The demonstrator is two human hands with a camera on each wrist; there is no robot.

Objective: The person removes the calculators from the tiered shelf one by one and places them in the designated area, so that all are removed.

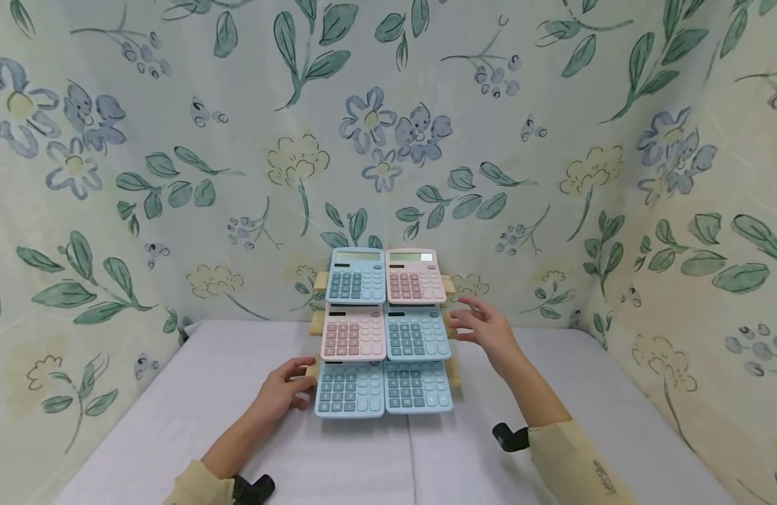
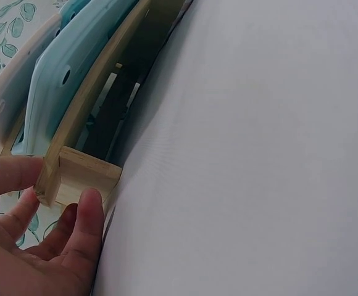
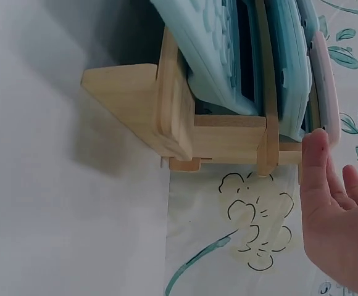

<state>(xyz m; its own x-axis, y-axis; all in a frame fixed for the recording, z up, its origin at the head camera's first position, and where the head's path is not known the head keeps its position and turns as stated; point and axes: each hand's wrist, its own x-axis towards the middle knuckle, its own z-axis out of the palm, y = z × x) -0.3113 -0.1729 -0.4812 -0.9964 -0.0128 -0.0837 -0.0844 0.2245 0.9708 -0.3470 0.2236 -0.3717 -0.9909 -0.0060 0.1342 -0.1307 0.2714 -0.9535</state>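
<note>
A light wooden rack (image 1: pixel 315 323) holds several calculators in three stepped rows. At the top, a blue calculator (image 1: pixel 357 286) stands beside a pink calculator (image 1: pixel 416 286); the middle row pairs another pink one (image 1: pixel 353 340) with a blue one (image 1: pixel 417 340). Two more blue calculators (image 1: pixel 349 391) fill the bottom row. My left hand (image 1: pixel 280 390) is at the rack's lower left end, loose fingers touching the wooden edge (image 2: pixel 52 166). Beside the middle row's right end is my right hand (image 1: pixel 489 335), fingers loosely bent, with nothing held. Whether its fingertips touch the rack cannot be told.
The rack stands on a white-covered table (image 1: pixel 357 463), towards its back edge. Behind it hangs a flower-patterned cloth (image 1: pixel 388 91), which also covers both sides. A black wrist mount (image 1: pixel 511 438) shows at each sleeve.
</note>
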